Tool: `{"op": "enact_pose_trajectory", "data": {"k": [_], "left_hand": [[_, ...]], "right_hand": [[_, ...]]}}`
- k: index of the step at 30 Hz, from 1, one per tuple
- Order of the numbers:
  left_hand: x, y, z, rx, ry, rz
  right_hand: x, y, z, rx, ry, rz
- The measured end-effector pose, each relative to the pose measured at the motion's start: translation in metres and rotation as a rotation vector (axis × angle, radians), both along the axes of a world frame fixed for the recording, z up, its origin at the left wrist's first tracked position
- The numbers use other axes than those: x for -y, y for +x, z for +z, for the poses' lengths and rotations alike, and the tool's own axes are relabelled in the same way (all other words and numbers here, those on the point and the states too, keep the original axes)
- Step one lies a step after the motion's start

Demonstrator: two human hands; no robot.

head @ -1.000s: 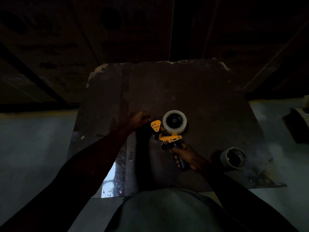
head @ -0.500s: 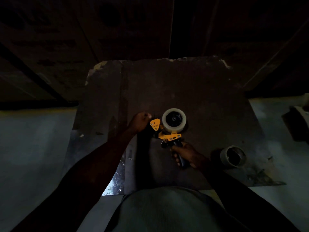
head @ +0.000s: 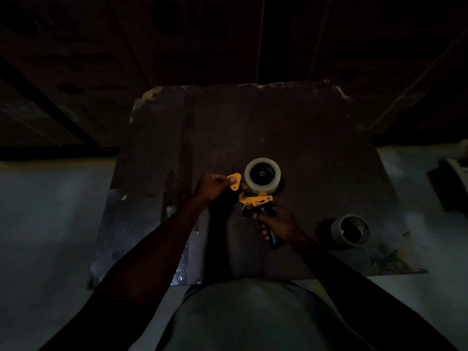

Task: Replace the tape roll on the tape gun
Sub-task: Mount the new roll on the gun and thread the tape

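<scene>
A yellow tape gun (head: 255, 198) is held over a dark board (head: 316, 138). A full, pale tape roll (head: 262, 176) sits on its hub, open face toward me. My right hand (head: 277, 221) grips the black handle at the gun's lower end. My left hand (head: 212, 187) pinches the yellow front flap (head: 234, 181) at the gun's left tip, thumb on the plate. A nearly spent roll, mostly bare core (head: 350, 230), lies on the board to the right, apart from both hands.
The board lies on a pale floor (head: 50, 224), with a shiny foil patch (head: 183, 264) at its near left edge. Dark wooden panels (head: 177, 46) rise behind it. A dim object (head: 453, 183) sits at the far right. My lap (head: 248, 315) fills the lower middle.
My left hand has closed in from beside the gun's tip and now pinches the yellow flap. The gun and right hand have barely shifted.
</scene>
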State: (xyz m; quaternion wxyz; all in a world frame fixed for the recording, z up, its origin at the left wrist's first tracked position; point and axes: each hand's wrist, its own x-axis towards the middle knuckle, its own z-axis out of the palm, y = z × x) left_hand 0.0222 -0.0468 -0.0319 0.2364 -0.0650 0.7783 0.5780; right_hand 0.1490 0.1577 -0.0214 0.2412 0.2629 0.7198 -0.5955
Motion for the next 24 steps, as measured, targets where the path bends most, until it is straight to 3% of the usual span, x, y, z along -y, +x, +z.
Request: {"op": "enact_pose_trajectory", "data": {"k": [5,7,11,14,16,24], "left_hand": [[-0.001,0.004,0.003,-0.031,-0.029,0.016],[-0.003,0.005,0.006,-0.026,-0.024,0.043],[-0.003,0.006,0.007,-0.026,-0.006,0.047],[-0.004,0.008,0.007,-0.015,0.006,0.076],[-0.005,0.010,0.008,-0.023,-0.002,0.093],[-0.006,0.014,0.008,-0.003,0.020,0.084]], "right_hand": [[-0.004,0.000,-0.012,-0.227,0.726,0.108],[-0.002,0.000,-0.004,-0.406,0.931,0.154],[0.004,-0.014,0.021,-0.710,0.884,0.379],[0.012,-0.027,0.026,-0.679,0.923,0.651],[0.015,-0.031,0.022,-0.654,0.933,0.723],[0.017,-0.041,0.027,-0.567,0.937,0.736]]}}
